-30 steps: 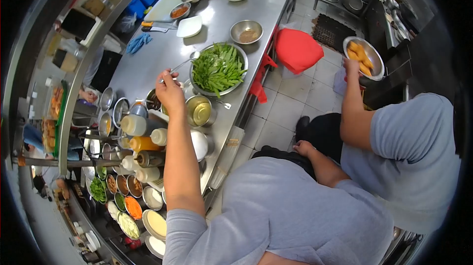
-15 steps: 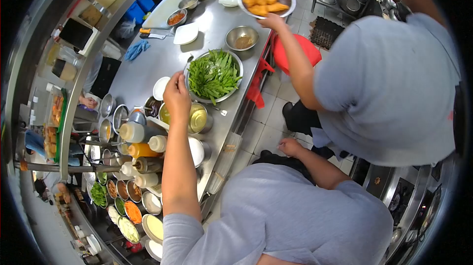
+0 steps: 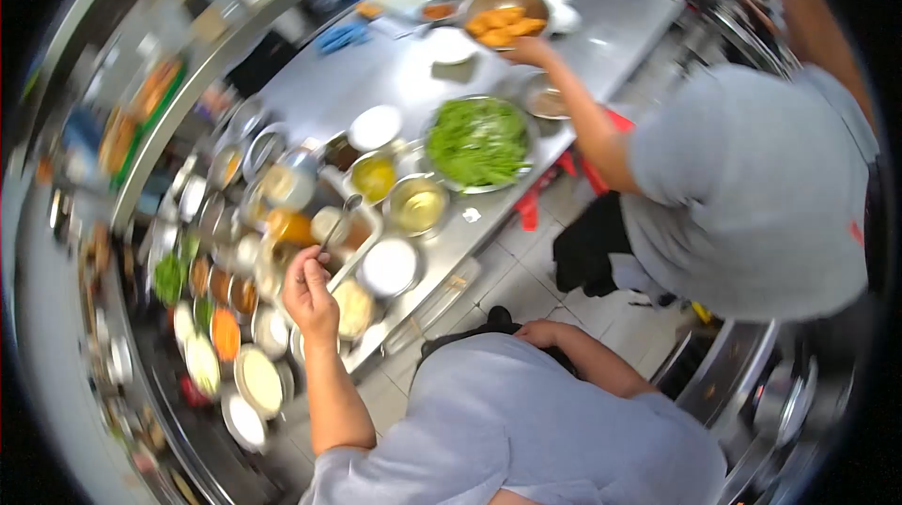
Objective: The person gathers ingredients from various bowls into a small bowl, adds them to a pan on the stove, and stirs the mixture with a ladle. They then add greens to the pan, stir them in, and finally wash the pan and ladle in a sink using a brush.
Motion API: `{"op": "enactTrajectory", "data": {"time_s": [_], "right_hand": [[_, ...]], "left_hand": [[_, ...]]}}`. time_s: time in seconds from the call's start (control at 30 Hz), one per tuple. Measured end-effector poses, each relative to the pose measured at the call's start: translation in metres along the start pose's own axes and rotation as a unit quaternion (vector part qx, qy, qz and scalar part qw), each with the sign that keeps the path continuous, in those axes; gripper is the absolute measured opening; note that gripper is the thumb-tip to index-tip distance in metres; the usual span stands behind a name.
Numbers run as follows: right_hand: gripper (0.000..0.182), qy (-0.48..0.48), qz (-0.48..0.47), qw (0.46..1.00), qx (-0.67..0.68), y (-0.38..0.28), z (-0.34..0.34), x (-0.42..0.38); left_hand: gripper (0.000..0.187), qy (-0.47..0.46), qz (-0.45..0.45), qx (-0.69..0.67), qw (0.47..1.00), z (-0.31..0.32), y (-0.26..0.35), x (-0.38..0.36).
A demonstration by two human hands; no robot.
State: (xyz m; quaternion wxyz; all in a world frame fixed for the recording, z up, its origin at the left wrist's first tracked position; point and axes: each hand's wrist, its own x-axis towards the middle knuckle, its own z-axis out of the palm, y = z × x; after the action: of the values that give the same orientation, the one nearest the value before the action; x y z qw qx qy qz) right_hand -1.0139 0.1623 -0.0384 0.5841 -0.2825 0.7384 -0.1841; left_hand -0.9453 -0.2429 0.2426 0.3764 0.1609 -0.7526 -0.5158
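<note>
My left hand point(image 3: 310, 294) is closed around the handle of a small metal spoon point(image 3: 351, 203), raised above the bottles and containers near the counter's edge. Below and beside it are a round white-topped container point(image 3: 389, 267) and a metal container of clear yellowish liquid point(image 3: 416, 207). Farther off stands a wide metal bowl of cut green leaves point(image 3: 479, 143), with white grains on top. My right hand point(image 3: 541, 334) is low at my waist, against dark cloth. Its fingers are mostly hidden, so I cannot see whether anything is in them.
At right a co-worker holds a metal bowl of orange fried pieces point(image 3: 507, 26) over the steel counter point(image 3: 310, 82). Squeeze bottles point(image 3: 289, 225) and tubs of cut vegetables point(image 3: 225, 334) crowd the left. A blue cloth point(image 3: 342, 38) lies at the back; burners line the right.
My left hand has moved from beside the bowl of greens back toward me, carrying the spoon. My right hand has drawn in to my waist. The view has turned, and the co-worker's bowl sits farther left.
</note>
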Motion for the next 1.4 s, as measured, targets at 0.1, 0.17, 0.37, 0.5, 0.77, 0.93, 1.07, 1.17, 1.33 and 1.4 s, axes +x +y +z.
{"op": "enactTrajectory", "data": {"time_s": [0.1, 0.17, 0.37, 0.5, 0.77, 0.93, 1.07, 1.17, 1.33, 1.4], "right_hand": [[0.043, -0.037, -0.015, 0.996, -0.081, 0.004, 0.000, 0.011], [0.042, -0.063, -0.022, 0.990, -0.126, -0.001, 0.009, 0.014], [0.041, -0.012, 0.001, 0.982, -0.186, -0.044, 0.020, 0.022], [0.044, -0.004, 0.046, 0.977, -0.209, -0.077, 0.051, 0.029], [0.047, 0.128, 0.120, 0.984, -0.027, -0.126, 0.164, -0.004], [0.050, 0.140, 0.167, 0.975, -0.033, -0.142, 0.240, -0.019], [0.050, 0.170, 0.219, 0.960, 0.044, -0.159, 0.291, -0.043], [0.054, 0.168, 0.198, 0.966, 0.000, -0.119, 0.339, -0.021], [0.044, 0.267, 0.244, 0.921, 0.142, -0.103, 0.396, -0.025], [0.044, 0.275, 0.228, 0.917, 0.175, -0.104, 0.430, -0.038]], "left_hand": [[0.027, 0.145, 0.029, 0.150, 0.978, -0.094, 0.020, -0.020], [0.031, 0.252, 0.024, 0.212, 0.944, -0.144, 0.039, -0.032], [0.029, 0.340, 0.080, 0.252, 0.903, -0.229, 0.052, -0.047], [0.012, 0.157, 0.183, 0.394, 0.887, -0.245, 0.011, -0.047], [0.006, -0.061, 0.176, 0.359, 0.915, -0.266, -0.047, -0.074], [0.011, -0.233, 0.124, 0.361, 0.894, -0.278, -0.066, -0.063], [0.013, -0.261, 0.171, 0.358, 0.880, -0.272, -0.062, -0.055], [0.015, -0.255, 0.145, 0.398, 0.869, -0.264, -0.077, -0.054], [0.014, -0.271, 0.176, 0.381, 0.866, -0.265, -0.035, -0.054], [0.015, -0.242, 0.201, 0.371, 0.874, -0.260, -0.038, -0.067]]}}
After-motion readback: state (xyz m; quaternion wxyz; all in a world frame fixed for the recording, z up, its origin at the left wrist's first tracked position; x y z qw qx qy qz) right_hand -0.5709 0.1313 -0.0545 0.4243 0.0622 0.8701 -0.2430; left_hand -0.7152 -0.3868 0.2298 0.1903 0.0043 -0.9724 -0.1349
